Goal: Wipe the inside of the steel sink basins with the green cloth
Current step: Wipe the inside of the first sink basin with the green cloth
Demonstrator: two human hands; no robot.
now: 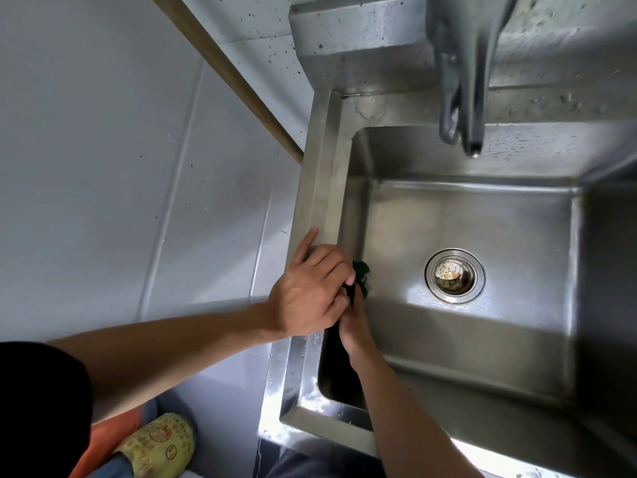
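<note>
Left hand (pixel 310 291) rests on the left rim of the steel sink (pixel 320 188), at the near half of that rim. Its index finger lies straight along the rim and points to the far end. The other fingers curl over the rim's inner edge, so this hand grips the rim.

Right hand (pixel 355 326) reaches into the basin (pixel 482 219) from the near side and sits against the left wall, directly below the left hand. Its fingers are hidden by the left hand, so it cannot be determined whether they curl round the cloth or press it flat.

Green cloth (pixel 362 274) is inside the basin, against the left wall. It lies between the right hand and the steel. A bunched portion shows just right of the left hand's fingertips. The remainder is covered or in shadow.

Other items:
- Drain strainer (pixel 454 274) sits in the basin floor, right of the hands and well apart from them.
- Faucet (pixel 462 98) hangs over the far side of the basin, spout down.
- Raised steel ledge (pixel 355 25) stands beyond the far left corner of the sink.
- Wooden pole (pixel 238 81) runs diagonally across the grey tiled surface (pixel 103 167) at left. Its visible lower end is next to the sink's outer left edge.
- Black sleeve (pixel 41 408) covers the left upper arm at near left.
- Yellow patterned slipper (pixel 155 443) shows at the near edge, left of the sink.
</note>
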